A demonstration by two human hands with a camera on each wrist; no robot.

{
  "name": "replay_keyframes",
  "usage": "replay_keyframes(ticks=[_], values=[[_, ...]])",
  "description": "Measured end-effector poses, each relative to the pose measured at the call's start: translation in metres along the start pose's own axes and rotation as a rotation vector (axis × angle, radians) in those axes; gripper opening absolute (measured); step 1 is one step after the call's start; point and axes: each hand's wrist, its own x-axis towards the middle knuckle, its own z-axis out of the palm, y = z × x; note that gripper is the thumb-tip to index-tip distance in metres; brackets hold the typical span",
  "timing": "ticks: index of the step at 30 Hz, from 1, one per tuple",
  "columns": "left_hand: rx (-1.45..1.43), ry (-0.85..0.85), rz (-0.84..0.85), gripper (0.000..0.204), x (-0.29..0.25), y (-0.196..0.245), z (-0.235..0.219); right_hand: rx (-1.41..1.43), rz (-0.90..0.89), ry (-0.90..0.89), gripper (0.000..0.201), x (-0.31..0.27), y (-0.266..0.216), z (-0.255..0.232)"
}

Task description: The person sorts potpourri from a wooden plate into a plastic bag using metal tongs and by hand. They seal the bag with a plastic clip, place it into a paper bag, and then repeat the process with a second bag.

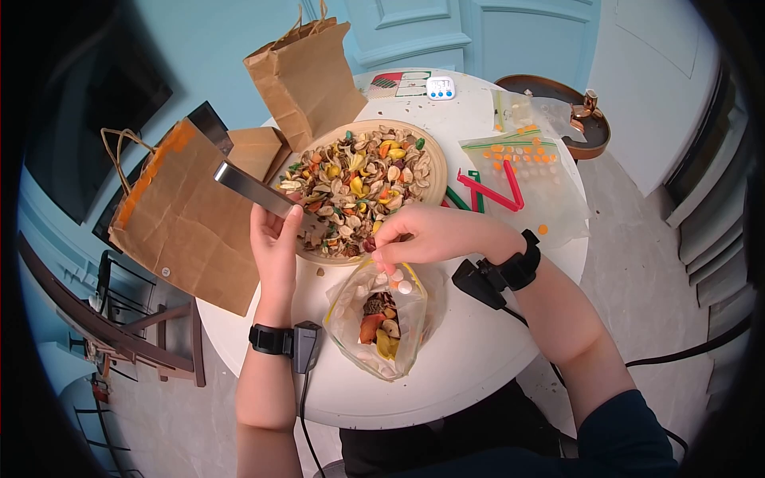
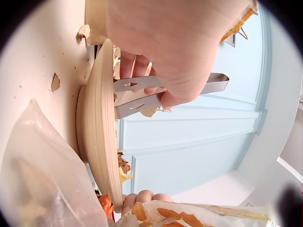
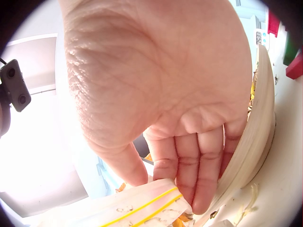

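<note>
The left hand [image 1: 275, 248] is gripping the metal tongs [image 1: 253, 191] between thumb and fingers, their lower ends pointing down into the dried pieces [image 1: 351, 187] on the wooden bowl [image 1: 437, 163], probably for picking without crushing; the right hand [image 1: 440, 233] is pinching the rim of the clear bag [image 1: 416, 338], presumably to stop its mouth folding in. The bag is sitting on the white surface [image 1: 494, 354] just beside the bowl, likely for a short reach; some pieces are lying inside.

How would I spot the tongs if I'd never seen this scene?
On the white table sits a round wooden tray of potpourri. At its left edge, the left hand holds the tongs: shiny silver metal, unlike the dull brown paper bag beside them.
</note>
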Motion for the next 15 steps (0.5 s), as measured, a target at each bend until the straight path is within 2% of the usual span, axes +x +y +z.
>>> replay_keyframes(ticks=[8, 10, 15], values=[[0.021, 0.019, 0.001, 0.034, 0.0002, -0.0003, -0.0008, 0.007, -0.003, -0.004, 0.026, 0.0003, -0.0004, -0.0007], [0.018, 0.021, -0.003, 0.034, 0.0002, -0.0010, -0.0006, -0.016, 0.058, -0.051, 0.024, 0.0002, -0.0038, -0.0024], [-0.015, -0.020, -0.038, 0.035, -0.0013, -0.0046, 0.0011, -0.022, 0.053, -0.046, 0.024, 0.0005, -0.0033, -0.0023]])
